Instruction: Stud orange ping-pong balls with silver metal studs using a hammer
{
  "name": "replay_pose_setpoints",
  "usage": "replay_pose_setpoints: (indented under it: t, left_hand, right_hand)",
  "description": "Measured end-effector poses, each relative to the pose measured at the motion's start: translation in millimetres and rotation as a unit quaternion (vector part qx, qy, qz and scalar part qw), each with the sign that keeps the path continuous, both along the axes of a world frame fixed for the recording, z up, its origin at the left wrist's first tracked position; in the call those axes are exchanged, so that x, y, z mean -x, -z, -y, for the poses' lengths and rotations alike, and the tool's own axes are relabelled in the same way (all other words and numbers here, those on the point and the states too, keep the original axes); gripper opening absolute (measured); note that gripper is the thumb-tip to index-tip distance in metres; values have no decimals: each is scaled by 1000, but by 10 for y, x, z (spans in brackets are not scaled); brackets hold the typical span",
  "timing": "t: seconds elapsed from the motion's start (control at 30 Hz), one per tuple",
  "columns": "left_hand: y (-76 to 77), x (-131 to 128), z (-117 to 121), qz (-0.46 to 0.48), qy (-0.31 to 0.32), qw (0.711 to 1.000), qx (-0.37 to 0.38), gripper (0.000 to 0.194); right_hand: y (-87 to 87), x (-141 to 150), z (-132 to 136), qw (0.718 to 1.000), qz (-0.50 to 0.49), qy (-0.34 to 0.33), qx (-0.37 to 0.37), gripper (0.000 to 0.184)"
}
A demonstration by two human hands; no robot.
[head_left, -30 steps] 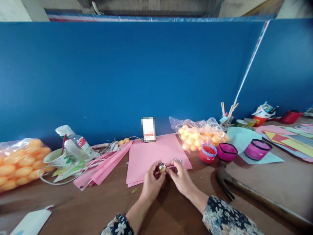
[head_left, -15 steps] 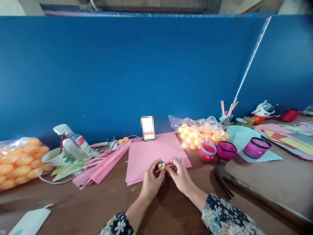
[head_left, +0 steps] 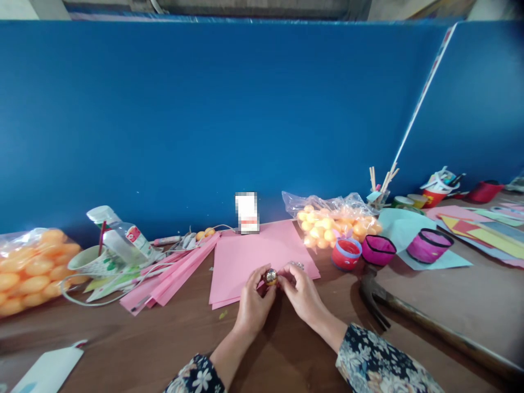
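A small shiny gold ball (head_left: 271, 277), perhaps a bell, is held just above the table near the front edge of the pink paper sheets (head_left: 254, 248). The thumb and fingers of my left hand (head_left: 256, 304) curl round its left side. From the right, my right hand (head_left: 302, 293) pinches at the ball's edge, its fingertips bent close together. Whether anything thin lies between those fingertips is too small to tell. Behind the right fingers, a few little silvery pieces (head_left: 298, 265) rest on the pink paper, partly hidden.
A claw hammer (head_left: 426, 322) lies at the right. Bags of orange balls (head_left: 327, 226) stand behind and at far left. Red (head_left: 346, 254) and magenta cups (head_left: 379, 251) sit nearby. Leftward are pink strips (head_left: 176, 273), a cable and a tilted bottle (head_left: 123, 240). A blue partition (head_left: 262, 109) closes the back.
The gold ball has turned slightly between my fingers, and both hands stay in nearly the same place. The whole view has shifted a little; the other things lie as before.
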State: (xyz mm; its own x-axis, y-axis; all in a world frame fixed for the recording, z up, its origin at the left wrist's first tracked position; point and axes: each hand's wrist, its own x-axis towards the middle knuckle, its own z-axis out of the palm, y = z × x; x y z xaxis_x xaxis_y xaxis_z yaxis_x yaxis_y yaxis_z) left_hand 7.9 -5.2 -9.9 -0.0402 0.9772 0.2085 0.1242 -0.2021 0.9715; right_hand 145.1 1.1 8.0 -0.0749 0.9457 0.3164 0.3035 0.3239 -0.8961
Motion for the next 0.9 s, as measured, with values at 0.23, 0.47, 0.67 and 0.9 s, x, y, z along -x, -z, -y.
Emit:
replay_pose_setpoints:
  t: [0.23, 0.47, 0.67, 0.9]
  left_hand:
    - [-17, -3, 8, -18, 2, 1000, -7, 38]
    - [-7, 3, 5, -34, 2, 999, -19, 38]
    - [31, 6, -10, -68, -4, 997, -36, 38]
    - [31, 4, -8, -70, -6, 997, -34, 37]
  right_hand:
    - [19, -7, -5, 1000, 8, -5, 2, 7]
    - [16, -6, -11, 1000, 13, -2, 2, 7]
    - [78, -6, -33, 1000, 10, -2, 15, 5]
    - [40, -2, -26, 1000, 9, -7, 4, 5]
